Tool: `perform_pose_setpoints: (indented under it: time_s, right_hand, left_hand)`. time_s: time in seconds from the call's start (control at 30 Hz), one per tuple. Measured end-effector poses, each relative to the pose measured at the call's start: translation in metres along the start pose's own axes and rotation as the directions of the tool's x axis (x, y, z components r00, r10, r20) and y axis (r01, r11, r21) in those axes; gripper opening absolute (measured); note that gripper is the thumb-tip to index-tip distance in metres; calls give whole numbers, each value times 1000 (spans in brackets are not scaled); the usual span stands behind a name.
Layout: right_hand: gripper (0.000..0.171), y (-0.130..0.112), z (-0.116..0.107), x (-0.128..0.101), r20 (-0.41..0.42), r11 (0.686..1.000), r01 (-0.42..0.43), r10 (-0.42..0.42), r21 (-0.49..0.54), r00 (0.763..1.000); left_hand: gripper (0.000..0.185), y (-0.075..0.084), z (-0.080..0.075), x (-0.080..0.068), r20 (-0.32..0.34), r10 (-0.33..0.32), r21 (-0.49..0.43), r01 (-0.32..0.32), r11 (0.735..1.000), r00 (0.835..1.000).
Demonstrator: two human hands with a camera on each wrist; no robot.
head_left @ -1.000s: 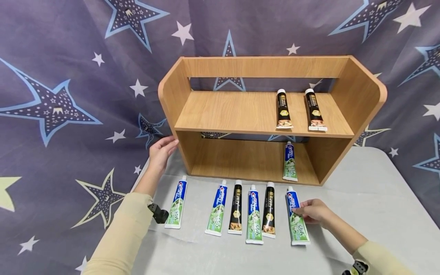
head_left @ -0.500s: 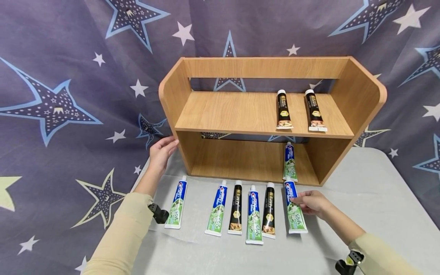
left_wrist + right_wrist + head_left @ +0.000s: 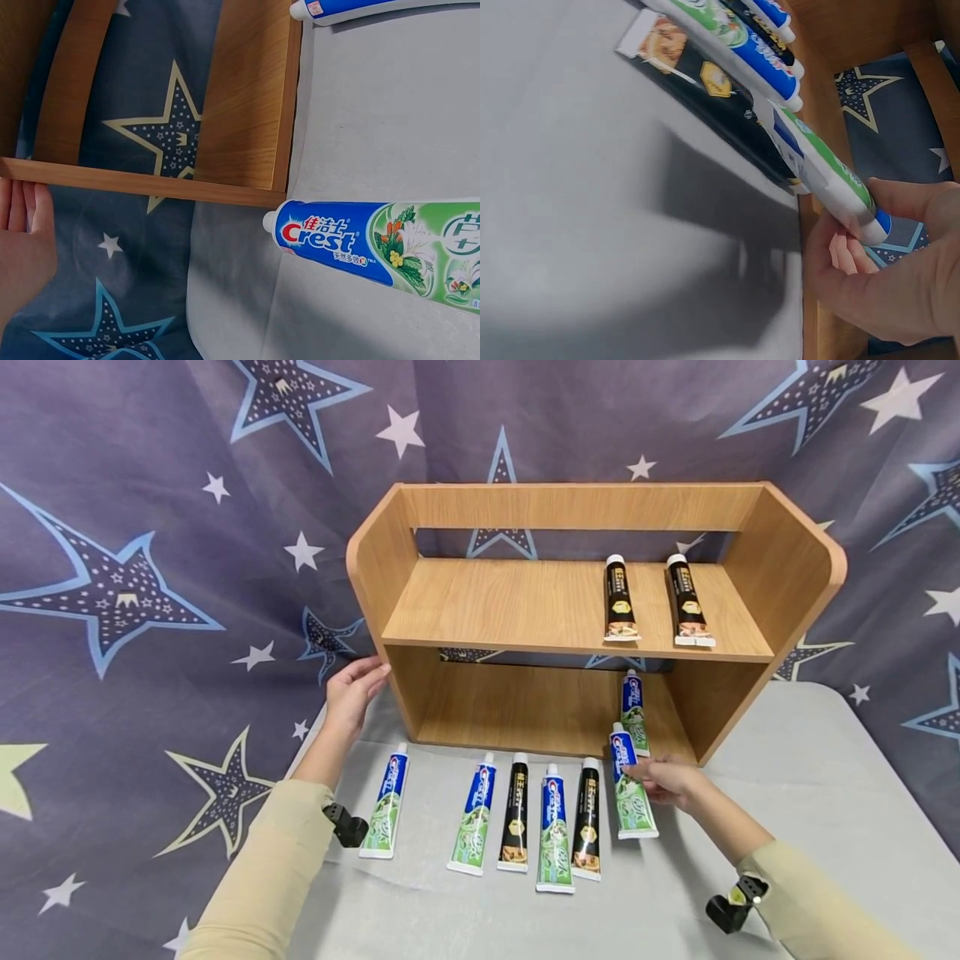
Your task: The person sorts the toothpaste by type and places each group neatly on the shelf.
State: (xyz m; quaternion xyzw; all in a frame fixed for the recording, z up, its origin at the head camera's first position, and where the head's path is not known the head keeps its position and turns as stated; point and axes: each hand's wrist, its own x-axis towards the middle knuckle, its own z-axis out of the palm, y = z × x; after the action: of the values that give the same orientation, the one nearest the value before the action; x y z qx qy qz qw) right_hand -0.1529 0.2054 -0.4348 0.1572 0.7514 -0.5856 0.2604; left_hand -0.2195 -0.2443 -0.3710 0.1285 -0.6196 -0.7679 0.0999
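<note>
My right hand pinches a blue, green and white Crest toothpaste tube between thumb and fingers. The tube is off the table, cap end pointing at the lower level of a wooden shelf. In the right wrist view the thumb and fingers hold the tube's sides. Just behind it another Crest tube lies on the lower level, partly covered. My left hand rests its extended fingers on the shelf's left side panel and holds no tube.
On the table in front of the shelf lie Crest tubes and black toothpaste tubes. Black tubes lie on the upper level, to the right. A star-patterned curtain hangs behind.
My right hand has carried the Crest tube up off the table, forward and slightly left, toward the lower level. The left hand has stayed at the side panel.
</note>
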Motion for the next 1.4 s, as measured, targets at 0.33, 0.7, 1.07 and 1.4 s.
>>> perform_pose_setpoints:
  time_s: [0.33,0.7,1.07,1.4]
  right_hand:
    - [20,-23,4,22,-4,997,-6,6,82,1000]
    - [9,-44,6,48,50,939,4,-23,344,998]
    - [26,2,-30,196,-1,908,98,-107,406,994]
    - [31,20,-37,269,-48,923,202,-197,329,979]
  left_hand:
    - [15,0,1,-1,6,-1,8,1,1000,1000]
    - [19,-2,1,1,-1,14,-14,-14,1000,1000]
    - [20,-2,2,1,3,31,-7,-31,1000,1000]
    - [18,-3,0,-1,-7,16,16,-16,1000,1000]
